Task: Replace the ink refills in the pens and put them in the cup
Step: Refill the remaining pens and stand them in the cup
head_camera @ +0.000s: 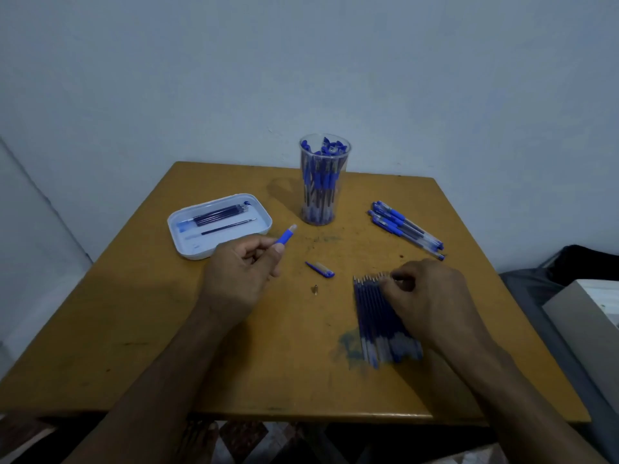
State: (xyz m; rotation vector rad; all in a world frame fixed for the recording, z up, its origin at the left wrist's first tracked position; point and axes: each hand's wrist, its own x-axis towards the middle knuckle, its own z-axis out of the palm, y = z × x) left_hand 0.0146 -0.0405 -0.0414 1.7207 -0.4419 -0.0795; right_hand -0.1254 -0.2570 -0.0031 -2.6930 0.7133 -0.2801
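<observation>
The cup (324, 182) stands at the back of the table (140, 346). The tray (187, 242) lies to its left, loose pens (407, 229) to its right, and refills (378, 323) in front.

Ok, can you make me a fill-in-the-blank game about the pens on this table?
1. The left hand holds a pen barrel with a ____ grip.
2. The clear cup is full of ____.
3. The used refills lie in a white ____.
4. The right hand reaches into the row of new refills lying on the ____.

Missing words: blue; pens; tray; table
</observation>
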